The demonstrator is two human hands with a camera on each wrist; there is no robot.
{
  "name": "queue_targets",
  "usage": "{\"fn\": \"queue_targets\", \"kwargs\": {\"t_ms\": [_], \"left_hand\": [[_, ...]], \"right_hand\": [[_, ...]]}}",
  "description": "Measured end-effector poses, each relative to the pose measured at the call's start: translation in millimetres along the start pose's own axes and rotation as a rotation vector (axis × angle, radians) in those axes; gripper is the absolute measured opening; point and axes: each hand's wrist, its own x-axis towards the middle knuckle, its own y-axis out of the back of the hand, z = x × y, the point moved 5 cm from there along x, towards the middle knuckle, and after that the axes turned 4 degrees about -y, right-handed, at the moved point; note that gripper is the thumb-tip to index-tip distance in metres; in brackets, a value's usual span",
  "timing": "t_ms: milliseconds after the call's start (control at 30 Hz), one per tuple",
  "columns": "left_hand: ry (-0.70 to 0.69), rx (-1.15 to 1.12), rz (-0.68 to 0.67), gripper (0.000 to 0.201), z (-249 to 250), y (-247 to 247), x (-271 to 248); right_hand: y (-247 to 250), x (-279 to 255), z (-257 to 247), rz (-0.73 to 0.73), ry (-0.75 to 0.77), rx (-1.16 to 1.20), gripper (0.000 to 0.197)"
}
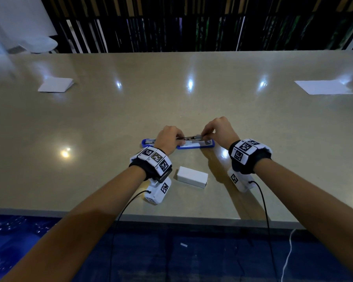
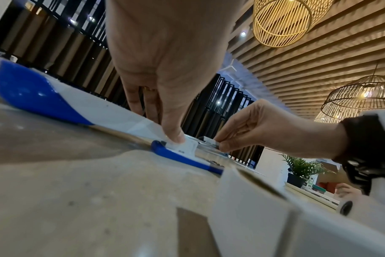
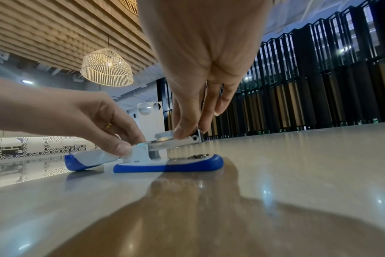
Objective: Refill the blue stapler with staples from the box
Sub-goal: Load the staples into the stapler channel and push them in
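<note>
The white box [image 1: 192, 177] lies nearest on the table [image 1: 90, 123], between the wrists. Beyond it the stapler [image 1: 194, 146] lies opened flat; the left hand [image 1: 167, 139] grips its hinge, and the right hand [image 1: 218, 130] pinches staples [image 3: 165, 135] over the metal rail [image 3: 176, 143].

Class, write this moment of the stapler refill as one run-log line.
stapler: opened flat on table | left hand: holds hinge end | right hand: pinches metal staple rail | staple box: nearer table edge

One stapler [image 1: 196, 147], one box [image 1: 192, 177], two papers [image 1: 55, 84].
</note>
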Motion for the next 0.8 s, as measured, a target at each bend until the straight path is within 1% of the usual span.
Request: {"fn": "queue_targets", "kwargs": {"t_ms": [267,367,467,567,667,800], "left_hand": [[0.016,-0.021,0.003,0.028,2.1,0.8,-4.2],[0.021,-0.026,0.003,0.028,2.3,0.8,-4.4],[0.022,-0.027,0.001,0.028,2.0,0.1,-3.9],[0.015,-0.025,-0.011,0.028,2.0,0.4,-3.4],[-0.002,-0.095,0.007,0.025,2.7,2.3,-0.8],[-0.039,-0.158,0.052,0.012,13.0,2.4,2.1]], "right_hand": [[-0.5,10.3,2.9,-0.091,-0.035,-0.001,0.012],[-2.3,7.9,4.1,-0.071,0.007,-0.020,0.011],[-5.9,1.8,1.0,-0.032,0.066,-0.132,0.011],[-6.7,-0.8,-1.6,-0.041,0.092,-0.157,0.014],[-4.0,0.5,4.5,-0.021,0.052,-0.120,0.014],[-5.3,2.1,15.0,0.026,-0.035,-0.082,0.010]]}}
